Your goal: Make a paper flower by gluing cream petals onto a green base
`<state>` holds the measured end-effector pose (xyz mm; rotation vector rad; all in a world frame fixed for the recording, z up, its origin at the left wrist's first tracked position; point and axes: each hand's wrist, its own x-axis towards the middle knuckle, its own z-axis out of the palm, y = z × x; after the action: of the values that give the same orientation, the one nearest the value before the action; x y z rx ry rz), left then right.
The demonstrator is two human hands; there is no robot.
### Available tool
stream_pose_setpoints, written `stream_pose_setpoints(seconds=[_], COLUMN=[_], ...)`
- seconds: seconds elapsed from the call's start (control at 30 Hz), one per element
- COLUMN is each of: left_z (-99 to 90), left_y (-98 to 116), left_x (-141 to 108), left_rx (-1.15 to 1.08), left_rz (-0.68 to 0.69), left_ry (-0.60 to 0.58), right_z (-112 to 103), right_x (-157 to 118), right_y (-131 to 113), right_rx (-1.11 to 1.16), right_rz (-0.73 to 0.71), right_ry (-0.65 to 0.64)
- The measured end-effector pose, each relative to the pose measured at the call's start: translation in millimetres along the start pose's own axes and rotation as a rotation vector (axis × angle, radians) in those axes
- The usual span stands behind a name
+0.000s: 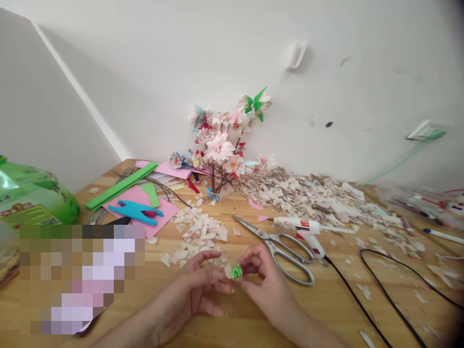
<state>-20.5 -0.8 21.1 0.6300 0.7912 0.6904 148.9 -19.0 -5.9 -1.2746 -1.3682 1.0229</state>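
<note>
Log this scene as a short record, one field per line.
Left hand: at a pale petal beside the green tuft; grip unclear
Right hand: holding the green tuft
Tools: scissors beyond the right hand; glue gun lying just past them
Flowers: bunch on brown stems, near the wall
Petals: loose pile in front of the flowers
Scraps: pale, spread right of the flowers
Paper: blue piece on a pink sheet

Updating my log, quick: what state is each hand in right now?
Left hand: partly open beside the pale petal; any grip on it can't be told.
Right hand: closed, holding the green flower centre.
</note>
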Motion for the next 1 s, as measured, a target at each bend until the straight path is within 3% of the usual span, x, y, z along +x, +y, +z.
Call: stream_pose_setpoints(seconds=[0.1, 0.3, 0.67, 1.0], left_z=[-1.1, 3.4, 12.1, 14.2], left_y=[-4, -14, -11, -18], left_x=[4, 14, 9, 8], left_rx=[0.056, 0.378, 0.498, 0.446], left_rz=[0.068, 0.382, 0.406, 0.445], left_ry=[0.01, 0.178, 0.253, 0.305], right_z=[-1, 0, 4, 6], right_x=[4, 6, 1, -2], right_y=[-6, -8, -11, -9], right_rx=[0.135, 0.27, 0.252, 0.057], right_rz=[0.113, 0.209, 0.188, 0.036], right_ry=[-0.006, -0.05, -0.038, 0.048])
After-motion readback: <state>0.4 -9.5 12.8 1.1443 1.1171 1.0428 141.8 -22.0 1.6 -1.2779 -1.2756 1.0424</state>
